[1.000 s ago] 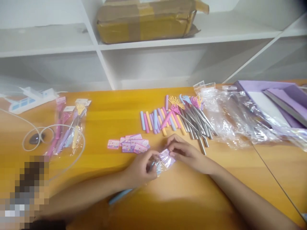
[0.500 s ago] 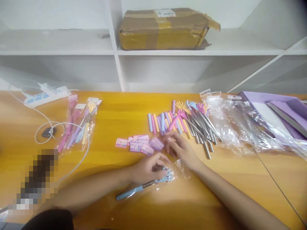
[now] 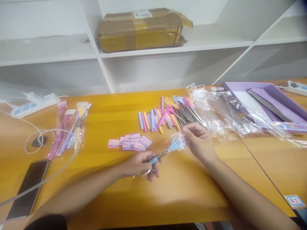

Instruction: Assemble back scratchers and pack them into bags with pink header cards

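A blue back scratcher (image 3: 176,144) with a hand-shaped head and metal shaft is inside a clear plastic bag (image 3: 185,142). My left hand (image 3: 144,164) is closed round its blue grip, which the palm partly hides. At the head's end, my right hand (image 3: 200,140) pinches the bag between thumb and fingers. Beyond my left hand lies a loose pile of small pink and purple printed cards (image 3: 130,142). Coloured grip tubes (image 3: 152,119) lie further back, beside several metal back scratchers (image 3: 189,111) without grips.
Clear plastic bags (image 3: 216,111) spread at the right, against a purple box (image 3: 268,89). Bagged back scratchers (image 3: 72,127) lie on the left near a phone (image 3: 28,188), a white cable and a power strip (image 3: 35,103). A cardboard box (image 3: 141,32) sits on the shelf behind.
My left hand has moved from the scratcher's head to its grip, and the scratcher is lifted and tilted. My right hand has moved from beside the cards to the bag. The view has shifted right.
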A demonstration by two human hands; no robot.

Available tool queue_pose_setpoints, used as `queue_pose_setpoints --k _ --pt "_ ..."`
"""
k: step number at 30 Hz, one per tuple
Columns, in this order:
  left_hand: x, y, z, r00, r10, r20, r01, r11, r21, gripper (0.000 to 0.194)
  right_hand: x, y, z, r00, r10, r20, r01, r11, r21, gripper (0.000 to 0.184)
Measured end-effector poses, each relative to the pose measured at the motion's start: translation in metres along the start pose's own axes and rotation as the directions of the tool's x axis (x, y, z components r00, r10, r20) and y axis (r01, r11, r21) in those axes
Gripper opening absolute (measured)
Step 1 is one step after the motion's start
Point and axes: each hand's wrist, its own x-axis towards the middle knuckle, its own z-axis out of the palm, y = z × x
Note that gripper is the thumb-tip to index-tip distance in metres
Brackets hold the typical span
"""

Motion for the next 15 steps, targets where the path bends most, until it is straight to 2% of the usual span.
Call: queue_pose_setpoints --k 4,8,11,12,14,15 --pt "0.001 0.001 -0.004 0.998 -0.052 -0.044 0.053 0.998 0.016 0.029 0.012 -0.001 -0.015 0.979 -0.130 -0.155 0.129 0.992 -0.014 0.042" --pt "0.001 0.000 -0.005 0.996 -0.074 -0.043 0.074 0.997 0.004 0.034 0.018 -0.011 -0.030 0.976 -0.165 -0.141 0.161 0.986 -0.041 0.038" --pt "0.001 0.003 -0.003 0.999 -0.048 -0.005 0.048 0.999 -0.003 0.044 0.014 -0.027 -0.037 0.913 -0.353 -0.204 0.353 0.935 -0.037 0.031" --pt "0.001 0.005 -0.002 0.999 -0.041 0.002 0.041 0.999 -0.002 0.046 0.011 -0.033 -0.038 0.903 -0.384 -0.191 0.384 0.922 -0.041 0.028" --pt "0.000 0.008 -0.001 1.000 -0.029 0.010 0.029 1.000 0.006 0.046 0.003 -0.047 -0.037 0.912 -0.402 -0.080 0.394 0.914 -0.098 0.016" --pt "0.000 0.009 -0.001 1.000 -0.024 0.018 0.024 1.000 0.010 0.046 -0.002 -0.055 -0.035 0.899 -0.436 -0.031 0.428 0.892 -0.143 0.009"
